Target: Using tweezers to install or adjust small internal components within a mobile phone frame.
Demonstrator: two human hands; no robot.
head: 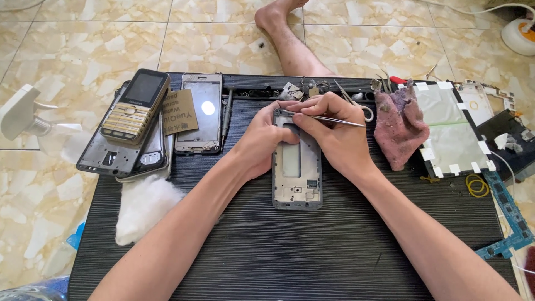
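L hand [262, 142] fingers clamped on phone frame [297, 178] – R hand [333, 131] fingers pinch tweezers [329, 119] at its top.

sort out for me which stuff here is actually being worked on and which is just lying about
In use:
- phone frame, steadied by the left hand
- tweezers, pinched in the right hand

Lying about:
- keypad phone
- pink rag
- white cotton wad
- yellow rubber band
- blue circuit board
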